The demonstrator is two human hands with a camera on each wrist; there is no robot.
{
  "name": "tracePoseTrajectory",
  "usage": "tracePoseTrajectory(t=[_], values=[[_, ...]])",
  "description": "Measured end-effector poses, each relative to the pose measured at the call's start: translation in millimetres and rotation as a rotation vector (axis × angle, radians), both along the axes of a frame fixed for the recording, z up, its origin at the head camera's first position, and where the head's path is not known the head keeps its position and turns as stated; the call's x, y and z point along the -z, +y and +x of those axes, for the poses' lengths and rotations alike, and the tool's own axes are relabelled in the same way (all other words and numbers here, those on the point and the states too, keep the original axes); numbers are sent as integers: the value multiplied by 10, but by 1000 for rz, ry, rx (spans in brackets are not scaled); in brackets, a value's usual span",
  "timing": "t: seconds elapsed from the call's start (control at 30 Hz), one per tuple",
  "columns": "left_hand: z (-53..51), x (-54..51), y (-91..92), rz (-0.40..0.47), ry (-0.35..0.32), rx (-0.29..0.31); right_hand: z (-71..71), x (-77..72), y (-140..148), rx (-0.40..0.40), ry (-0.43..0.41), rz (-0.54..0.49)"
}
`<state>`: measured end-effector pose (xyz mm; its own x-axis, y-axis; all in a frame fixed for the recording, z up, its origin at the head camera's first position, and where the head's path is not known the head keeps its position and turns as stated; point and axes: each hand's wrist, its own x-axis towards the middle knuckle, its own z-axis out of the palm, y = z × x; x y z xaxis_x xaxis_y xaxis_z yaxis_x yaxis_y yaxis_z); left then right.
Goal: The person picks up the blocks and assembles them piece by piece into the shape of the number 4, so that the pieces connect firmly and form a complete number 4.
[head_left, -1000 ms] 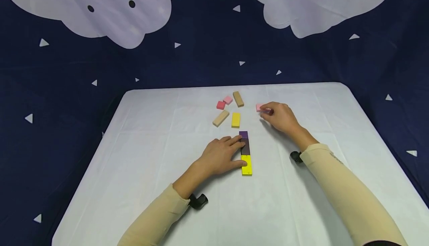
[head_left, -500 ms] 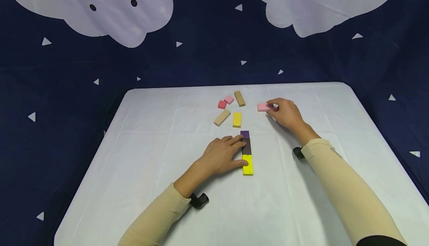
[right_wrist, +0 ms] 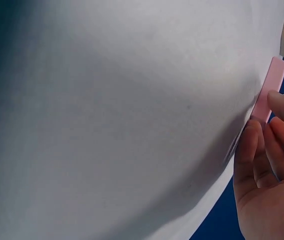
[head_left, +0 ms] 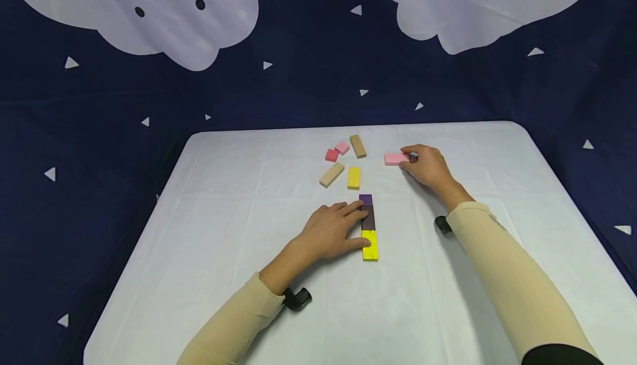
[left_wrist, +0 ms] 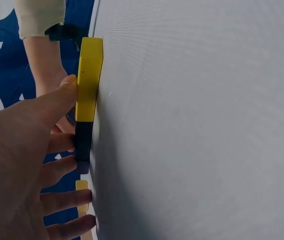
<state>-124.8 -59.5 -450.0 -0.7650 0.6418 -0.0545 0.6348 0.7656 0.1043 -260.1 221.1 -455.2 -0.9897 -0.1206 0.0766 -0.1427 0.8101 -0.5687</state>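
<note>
In the head view, my left hand lies beside a straight row of blocks, fingers spread. Its thumb touches the yellow block nearest me. Fingertips rest at the dark brown block and the small purple block at the far end. The left wrist view shows the yellow block from the side. Farther right, my right hand pinches the right end of a pink block lying on the table. In the right wrist view, the thumb lies against the pink block, fingertips at its lower end.
Beyond the row lie a loose yellow block, a pale wooden block, a tan wooden block, a red cube and a pink cube. A navy cloth hangs behind the white table.
My right hand has slid a little right along the pink block, showing more of it; the block stays in place. My left hand keeps its place at the row.
</note>
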Motion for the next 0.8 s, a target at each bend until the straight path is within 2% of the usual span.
tracePoseTrajectory(t=[0.8], values=[[6,-20,2,14,-4,1,20,2,39,-48,-7,19]])
